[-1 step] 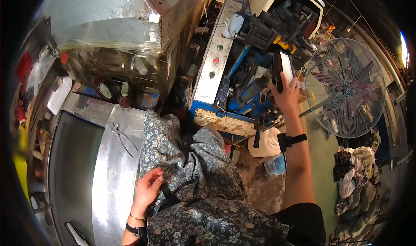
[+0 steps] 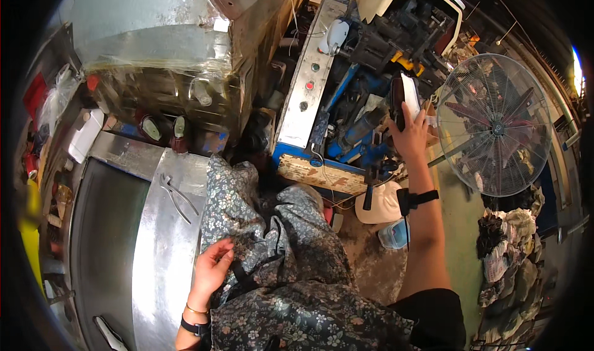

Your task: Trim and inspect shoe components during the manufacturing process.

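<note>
Out at the right, my right hand (image 2: 409, 137) grips the near end of a dark shoe (image 2: 397, 100) with a pale underside, its thumb on the dark side and its fingers over the white face. The shoe is at the blue machine (image 2: 356, 125), beside its dark metal parts. Over my lap rests my left hand (image 2: 213, 265), loosely bent with fingers apart and nothing visible in it. Left of it, a pair of pliers (image 2: 176, 197) lies on the shiny metal surface (image 2: 164, 258).
A large round fan (image 2: 497, 128) stands right of my right hand. Under the machine's corner are a cream cap-like item (image 2: 378, 204) and a blue plastic tub (image 2: 394, 234). Two shoes (image 2: 179, 134) stand beyond the metal surface; a dark belt (image 2: 105, 246) runs at the left.
</note>
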The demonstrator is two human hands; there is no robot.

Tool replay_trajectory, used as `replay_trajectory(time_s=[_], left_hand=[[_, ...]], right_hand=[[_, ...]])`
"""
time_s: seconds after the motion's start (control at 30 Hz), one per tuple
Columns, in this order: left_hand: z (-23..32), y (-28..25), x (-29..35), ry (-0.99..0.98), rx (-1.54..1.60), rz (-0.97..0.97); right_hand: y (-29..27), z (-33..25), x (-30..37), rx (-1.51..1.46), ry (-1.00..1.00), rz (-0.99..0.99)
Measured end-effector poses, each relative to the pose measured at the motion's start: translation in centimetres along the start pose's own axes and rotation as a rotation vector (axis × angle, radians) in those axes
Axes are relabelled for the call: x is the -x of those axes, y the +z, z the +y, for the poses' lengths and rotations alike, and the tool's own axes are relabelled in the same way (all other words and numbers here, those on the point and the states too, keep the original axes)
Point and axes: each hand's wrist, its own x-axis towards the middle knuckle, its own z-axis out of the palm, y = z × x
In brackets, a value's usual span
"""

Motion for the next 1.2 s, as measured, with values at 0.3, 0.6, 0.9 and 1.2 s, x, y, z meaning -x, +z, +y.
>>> replay_trajectory(time_s=[0.3, 0.6, 0.9, 1.2], left_hand=[[0.4, -1.5, 2.1, 0.103, -0.129, 0.179], [-7.7, -17.5, 6.8, -0.106, 0.037, 1.134], [-14.5, -39.8, 32.5, -1.223, -0.919, 1.775], [-14.0, -38.7, 35.6, -1.372, -0.578, 1.302]], right_hand=[[-3.6, -3.4, -2.4, -0.333, 0.026, -0.284], [0.0, 2.4, -9.8, -0.053, -0.009, -0.25], [-5.4, -7.1, -3.2, 0.061, -0.897, 0.101], [6.7, -13.6, 21.8, -0.463, -0.271, -0.777]])
